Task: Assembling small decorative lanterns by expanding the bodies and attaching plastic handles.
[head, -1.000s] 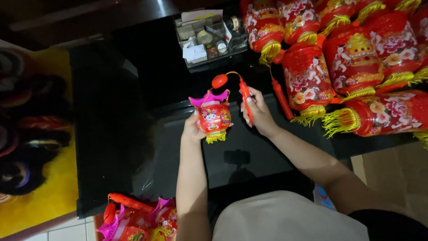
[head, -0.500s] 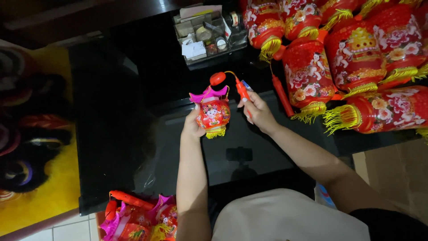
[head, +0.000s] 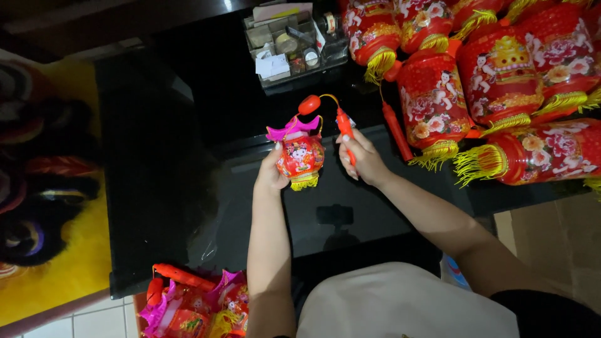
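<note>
A small red lantern [head: 301, 156] with a pink top and yellow fringe hangs over the black glossy table [head: 188, 156]. My left hand [head: 270, 172] grips the lantern's left side. My right hand [head: 362, 159] is closed around the orange-red handle stick [head: 345, 130], whose curved wire ends in a red knob [head: 309, 104] above the lantern.
Several large red lanterns [head: 494, 81] with gold tassels lie along the table's right and back. A clear organizer box [head: 291, 44] with small items stands at the back. More small lanterns [head: 194, 303] sit on the floor at lower left. A yellow and dark furry costume [head: 44, 188] lies left.
Both hands and the small lantern stay in nearly the same spot; the handle stick has tilted slightly more upright in my right hand.
</note>
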